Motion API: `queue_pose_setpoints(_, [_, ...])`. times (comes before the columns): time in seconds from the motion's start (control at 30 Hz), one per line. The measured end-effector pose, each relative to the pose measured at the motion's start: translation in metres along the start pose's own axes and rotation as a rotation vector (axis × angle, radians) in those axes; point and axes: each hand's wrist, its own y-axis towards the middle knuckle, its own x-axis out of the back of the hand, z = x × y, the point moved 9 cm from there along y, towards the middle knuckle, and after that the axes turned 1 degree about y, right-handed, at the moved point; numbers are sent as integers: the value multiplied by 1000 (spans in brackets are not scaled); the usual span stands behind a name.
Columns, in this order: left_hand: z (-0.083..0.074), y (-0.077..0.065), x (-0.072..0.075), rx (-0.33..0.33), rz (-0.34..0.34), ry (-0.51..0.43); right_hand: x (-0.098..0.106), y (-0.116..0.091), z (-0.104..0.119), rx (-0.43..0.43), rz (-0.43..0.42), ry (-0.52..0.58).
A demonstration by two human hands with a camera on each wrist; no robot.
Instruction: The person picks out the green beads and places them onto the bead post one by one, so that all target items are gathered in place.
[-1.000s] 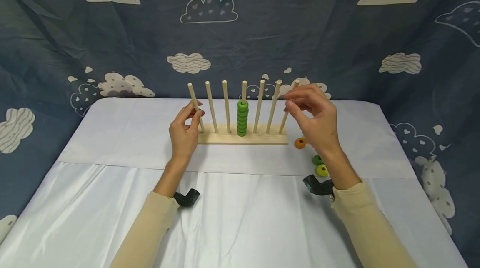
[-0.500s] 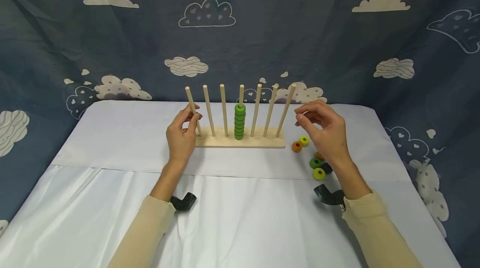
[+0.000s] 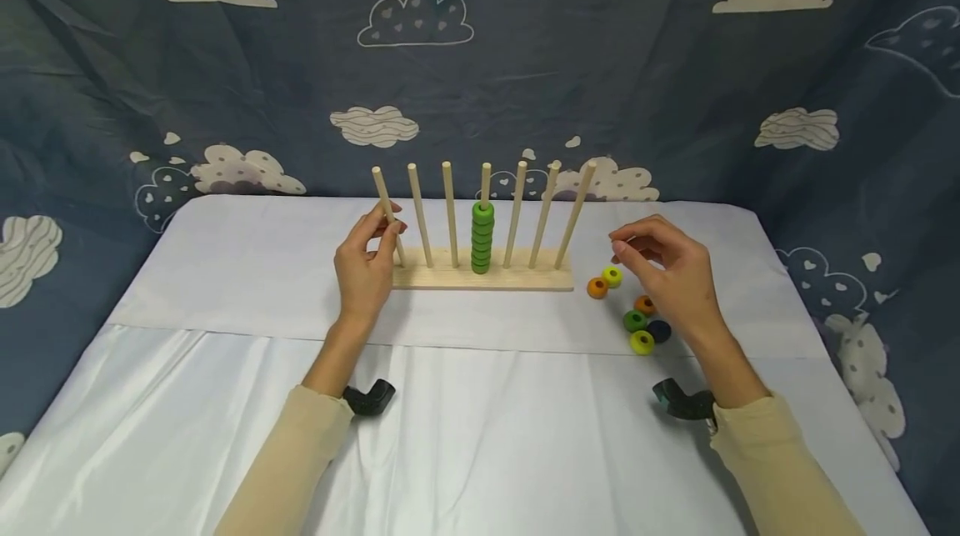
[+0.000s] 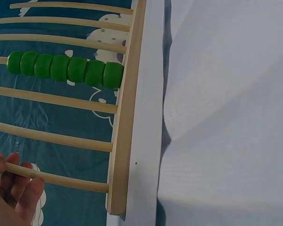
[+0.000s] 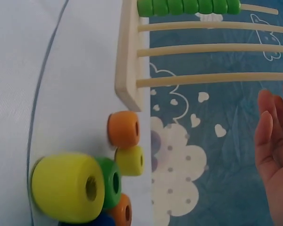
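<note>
A wooden peg rack (image 3: 483,279) stands on the white table, its upright pegs rising from a flat base. My left hand (image 3: 363,269) pinches the leftmost peg (image 4: 61,181) between thumb and fingers. Several green beads (image 3: 482,237) are stacked on the middle peg; the other pegs bear none. To the right of the rack, above the loose beads, hovers my right hand (image 3: 675,269), fingers loosely bent with nothing visible between them. Below it lie an orange bead (image 3: 597,288), a yellow bead (image 3: 612,277), another orange bead (image 3: 644,306), a green bead (image 3: 634,320), a dark blue bead (image 3: 659,331) and a second yellow bead (image 3: 642,343).
A white cloth (image 3: 487,436) covers the table, with a seam running across it in front of the rack. Behind hangs a dark blue curtain (image 3: 600,61) with cloud prints. Black camera mounts sit at both wrists.
My right hand has drawn away from the rightmost peg, moving right and slightly down, uncovering that peg and more loose beads. My left hand stays on the leftmost peg.
</note>
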Motion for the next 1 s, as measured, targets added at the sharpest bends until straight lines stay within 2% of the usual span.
queue_pose_setpoints(0.47, [-2,1,1,-4,3,7,0,-10,-18,-84,56,-80])
queue_pose_setpoints(0.8, [-2,2,1,1,5,11,5,-20,-29,-98,127,-147])
queue_pose_setpoints(1.0, [-1,0,0,6,9,9,8,-27,-40,-183,182,-226])
